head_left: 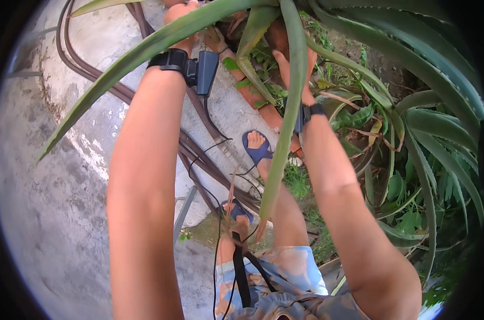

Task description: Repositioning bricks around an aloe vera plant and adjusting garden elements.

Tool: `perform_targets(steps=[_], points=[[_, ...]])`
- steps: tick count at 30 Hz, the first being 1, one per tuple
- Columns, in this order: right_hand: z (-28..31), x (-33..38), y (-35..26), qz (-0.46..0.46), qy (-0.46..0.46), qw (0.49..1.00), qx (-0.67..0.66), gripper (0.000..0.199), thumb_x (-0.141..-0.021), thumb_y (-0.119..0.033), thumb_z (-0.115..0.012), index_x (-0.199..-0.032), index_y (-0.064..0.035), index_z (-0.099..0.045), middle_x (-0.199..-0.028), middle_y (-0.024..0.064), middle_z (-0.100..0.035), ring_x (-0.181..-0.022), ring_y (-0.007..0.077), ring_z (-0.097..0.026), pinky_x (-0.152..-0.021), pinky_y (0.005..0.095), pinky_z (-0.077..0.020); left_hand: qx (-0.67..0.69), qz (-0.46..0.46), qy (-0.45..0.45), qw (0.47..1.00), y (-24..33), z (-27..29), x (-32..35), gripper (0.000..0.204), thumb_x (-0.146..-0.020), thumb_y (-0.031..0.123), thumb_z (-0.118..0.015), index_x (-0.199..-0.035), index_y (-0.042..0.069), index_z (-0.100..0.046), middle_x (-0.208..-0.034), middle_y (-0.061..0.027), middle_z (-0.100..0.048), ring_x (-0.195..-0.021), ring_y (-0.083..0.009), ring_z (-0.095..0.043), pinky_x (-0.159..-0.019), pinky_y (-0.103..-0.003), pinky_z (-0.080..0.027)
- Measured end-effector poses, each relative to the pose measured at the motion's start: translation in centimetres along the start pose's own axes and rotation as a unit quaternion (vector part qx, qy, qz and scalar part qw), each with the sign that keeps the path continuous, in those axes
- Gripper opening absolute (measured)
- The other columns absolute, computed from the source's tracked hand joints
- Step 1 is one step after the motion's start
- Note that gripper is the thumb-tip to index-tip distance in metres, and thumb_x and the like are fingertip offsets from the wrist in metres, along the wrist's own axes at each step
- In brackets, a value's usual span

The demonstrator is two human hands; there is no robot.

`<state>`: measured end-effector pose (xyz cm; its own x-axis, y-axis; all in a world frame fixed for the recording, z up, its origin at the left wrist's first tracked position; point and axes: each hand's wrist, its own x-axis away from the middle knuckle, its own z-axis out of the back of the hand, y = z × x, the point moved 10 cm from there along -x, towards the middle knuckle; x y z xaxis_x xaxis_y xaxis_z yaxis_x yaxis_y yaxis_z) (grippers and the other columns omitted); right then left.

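Closest, a long, fleshy green leaf [119, 65] crosses in front of the left hand [179, 13], whose grip I cannot tell. A second, drooping green leaf [289, 122] partly hides the right hand [284, 66] (each wrist wears a black strap). The right hand is at a reddish-brown, curved object [276, 37], perhaps clay; whether its fingers clamp it, the leaf prevents telling. Below lie blue open-toed sandals [259, 154], a row of orange-red bricks [251, 96] and brown flexible hoses [111, 89] on rough grey concrete [66, 213].
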<state>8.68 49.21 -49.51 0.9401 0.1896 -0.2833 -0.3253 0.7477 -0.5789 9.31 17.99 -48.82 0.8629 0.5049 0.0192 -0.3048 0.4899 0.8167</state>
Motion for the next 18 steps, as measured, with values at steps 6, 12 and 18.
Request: perform_targets(steps=[6, 12, 18], points=[[6.7, 7.5, -3.2, -0.025, -0.030, 0.999, -0.013, 0.043, -0.076, -0.006, -0.062, -0.117, -0.0004, -0.052, -0.128, 0.0238, -0.043, -0.117, 0.0416, -0.039, -0.099, 0.0441, -0.0329, -0.066, -0.018, 0.136, 0.988, -0.8, 1.3, 9.3, 0.026, -0.079, 0.023, -0.065, -0.091, 0.001, -0.058, -0.087, -0.0192, -0.061, -0.082, -0.0337, -0.060, -0.073, -0.040, -0.047], [10.7, 14.8, -6.5, -0.133, -0.079, 0.984, -0.086, 0.030, -0.076, -0.007, -0.060, -0.105, 0.0000, -0.058, -0.118, 0.0243, -0.051, -0.111, 0.0404, -0.045, -0.098, 0.0440, -0.0339, 0.037, 0.169, 0.088, 0.981, -1.1, 3.8, 26.5, 0.022, -0.081, 0.014, -0.064, -0.096, 0.000, -0.056, -0.092, -0.0157, -0.061, -0.083, -0.0277, -0.061, -0.074, -0.036, -0.048], [12.2, 22.4, -11.9, -0.055, -0.172, 0.974, -0.135, 0.023, -0.073, -0.007, -0.061, -0.095, -0.0013, -0.061, -0.101, 0.0220, -0.058, -0.101, 0.0396, -0.051, -0.090, 0.0436, -0.0403, -0.034, 0.249, -0.009, 0.968, -2.4, 4.8, 42.2, 0.023, -0.079, 0.017, -0.067, -0.094, 0.002, -0.058, -0.087, -0.0126, -0.064, -0.080, -0.0231, -0.062, -0.074, -0.034, -0.048]])
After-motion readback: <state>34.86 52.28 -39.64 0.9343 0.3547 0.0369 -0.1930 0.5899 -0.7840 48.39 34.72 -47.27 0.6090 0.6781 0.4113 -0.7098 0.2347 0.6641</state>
